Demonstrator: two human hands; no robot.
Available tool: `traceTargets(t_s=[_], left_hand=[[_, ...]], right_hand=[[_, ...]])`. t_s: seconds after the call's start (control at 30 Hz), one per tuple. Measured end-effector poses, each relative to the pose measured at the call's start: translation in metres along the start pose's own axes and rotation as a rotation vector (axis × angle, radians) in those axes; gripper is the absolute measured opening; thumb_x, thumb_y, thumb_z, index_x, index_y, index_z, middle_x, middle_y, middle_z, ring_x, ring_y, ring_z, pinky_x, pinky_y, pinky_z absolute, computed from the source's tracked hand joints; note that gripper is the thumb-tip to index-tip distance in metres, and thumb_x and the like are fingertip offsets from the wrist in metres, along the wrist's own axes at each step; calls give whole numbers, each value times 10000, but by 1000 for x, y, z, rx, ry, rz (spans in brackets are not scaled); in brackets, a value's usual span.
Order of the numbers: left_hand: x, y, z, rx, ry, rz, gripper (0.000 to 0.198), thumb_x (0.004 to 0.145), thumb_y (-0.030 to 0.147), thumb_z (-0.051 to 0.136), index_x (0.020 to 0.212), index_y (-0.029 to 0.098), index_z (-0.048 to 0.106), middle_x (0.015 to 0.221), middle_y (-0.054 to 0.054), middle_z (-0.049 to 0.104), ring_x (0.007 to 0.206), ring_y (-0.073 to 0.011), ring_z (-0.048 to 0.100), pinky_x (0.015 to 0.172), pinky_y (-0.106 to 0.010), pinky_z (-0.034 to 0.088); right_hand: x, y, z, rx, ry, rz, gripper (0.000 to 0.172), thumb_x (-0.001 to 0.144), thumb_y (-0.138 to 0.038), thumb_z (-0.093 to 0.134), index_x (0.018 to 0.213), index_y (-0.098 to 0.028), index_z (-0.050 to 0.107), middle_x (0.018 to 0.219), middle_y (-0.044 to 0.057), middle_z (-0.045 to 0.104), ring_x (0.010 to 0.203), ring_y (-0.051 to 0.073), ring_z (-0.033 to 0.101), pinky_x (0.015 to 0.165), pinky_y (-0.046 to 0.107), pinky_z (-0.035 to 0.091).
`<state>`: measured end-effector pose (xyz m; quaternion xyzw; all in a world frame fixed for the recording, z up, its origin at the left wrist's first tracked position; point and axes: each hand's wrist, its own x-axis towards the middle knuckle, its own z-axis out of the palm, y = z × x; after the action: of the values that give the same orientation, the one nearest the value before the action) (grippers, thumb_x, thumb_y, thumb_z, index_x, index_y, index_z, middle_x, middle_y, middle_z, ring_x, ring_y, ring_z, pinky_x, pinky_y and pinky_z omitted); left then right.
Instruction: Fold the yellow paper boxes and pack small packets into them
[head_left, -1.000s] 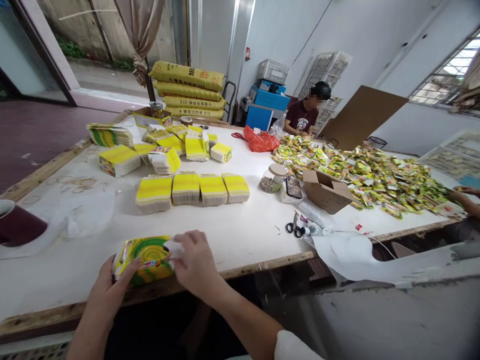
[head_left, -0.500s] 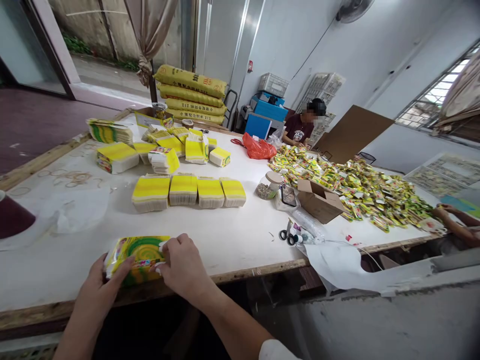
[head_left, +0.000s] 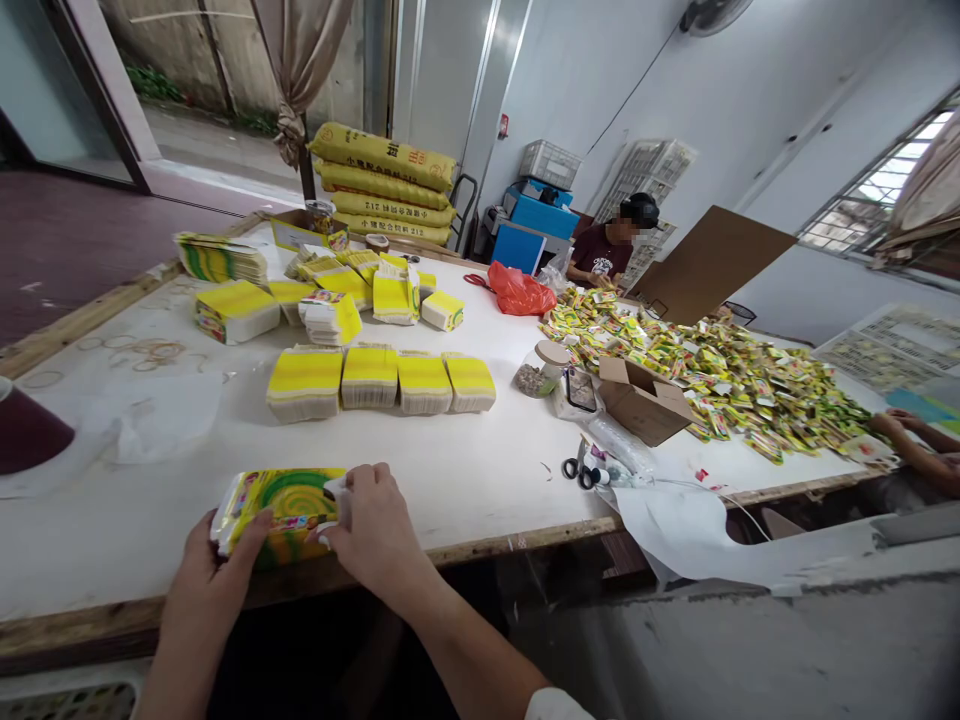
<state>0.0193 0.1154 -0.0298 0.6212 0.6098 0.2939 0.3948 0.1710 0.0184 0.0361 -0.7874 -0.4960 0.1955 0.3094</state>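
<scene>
A yellow and green printed stack of packets [head_left: 289,497] is at the table's near edge, between my hands. My left hand [head_left: 221,560] grips its left end, thumb across the top face. At the right end, my right hand [head_left: 375,520] pinches a white flap or edge of the stack. Beyond, a row of yellow-topped stacks [head_left: 304,385] stands on the white table [head_left: 420,470]. Behind that row lie more yellow bundles [head_left: 236,310], some tilted against each other.
Scissors [head_left: 579,470], a lidded jar [head_left: 538,372] and an open cardboard box [head_left: 645,400] are right of centre. A large packet heap [head_left: 750,385] covers the far right. A person [head_left: 611,245] sits behind it; another person's hands [head_left: 900,430] are at the right edge. Rubber bands [head_left: 154,350] lie left.
My right hand has shifted slightly right and drawn the white piece outward from the stack's right end. My left hand keeps its hold. The view has shifted slightly.
</scene>
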Motion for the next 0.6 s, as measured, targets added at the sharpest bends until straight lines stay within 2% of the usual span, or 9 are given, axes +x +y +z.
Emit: traceTargets(t_s=[0.17,0.27,0.3,0.43,0.6], left_hand=[[1,4,0,-74,-32,-52,738,736,679,628,1251,153,571,1077,-83,665,1013,-329,642,882,-430,541],[-5,13,3,-238,-21,-112,791,715,602,704,1318,124,520,1170,-104,651,1048,-281,635,906,-384,545],[-8,16,5,-327,-6,-127,788,699,581,714,1309,121,519,1169,-112,654,1033,-268,643,907,-376,546],[-10,23,14,-539,-68,-90,740,666,521,746,1253,134,512,1124,-112,667,947,-232,672,872,-358,557],[-8,24,18,-562,-67,-79,626,660,522,747,1120,155,535,1034,-83,675,920,-228,666,821,-350,554]], right_hand=[[-1,-1,-1,-32,-20,13,368,789,-266,802,1089,-160,618,1139,129,610,1077,279,603,958,411,508],[-2,0,-2,-50,-20,14,310,804,-239,780,1060,-171,617,1113,117,611,1048,262,614,942,397,502],[-2,0,-1,-52,-17,18,291,810,-230,769,1049,-172,614,1106,113,610,1036,256,614,940,397,498],[1,5,0,-40,-6,34,254,804,-209,748,990,-174,579,1074,98,600,989,235,607,915,391,486],[2,6,2,50,9,22,322,740,-187,758,912,-211,487,951,40,589,885,208,590,819,354,480]])
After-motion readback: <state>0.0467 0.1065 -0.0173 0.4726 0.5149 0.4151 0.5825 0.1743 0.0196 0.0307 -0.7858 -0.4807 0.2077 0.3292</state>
